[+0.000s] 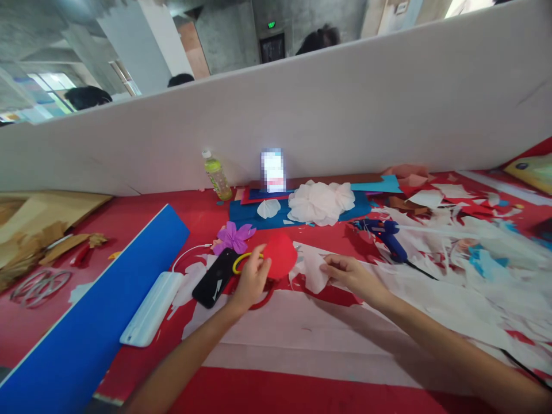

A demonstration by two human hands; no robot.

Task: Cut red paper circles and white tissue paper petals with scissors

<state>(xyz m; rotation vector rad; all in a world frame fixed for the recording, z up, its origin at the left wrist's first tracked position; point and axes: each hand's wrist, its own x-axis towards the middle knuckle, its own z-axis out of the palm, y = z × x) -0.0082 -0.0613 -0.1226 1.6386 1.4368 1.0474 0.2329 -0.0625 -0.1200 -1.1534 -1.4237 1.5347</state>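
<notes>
My left hand [252, 277] is closed on a rounded red paper piece [281, 256], thumb and fingers at its left edge. A thin white paper piece [314, 270] hangs from the pinched fingers of my right hand [347, 276], just right of the red one. Beside my left fingers lies a yellow ring [236, 264], partly covered by the hand, so what it belongs to is unclear. White sheets [276, 328] spread over the red table under both hands. Farther back, a ruffled white paper flower [321, 202] rests on blue sheets [241, 214], with a loose white petal [268, 209] beside it.
To the left are a black phone [214, 279], a white power bank [152, 309], a purple flower [235, 237] and a blue board [99, 299]. A blue glue gun [390, 238] and paper scraps [474, 270] lie right. A bottle [217, 177] and lit screen [273, 171] stand by the partition [345, 115].
</notes>
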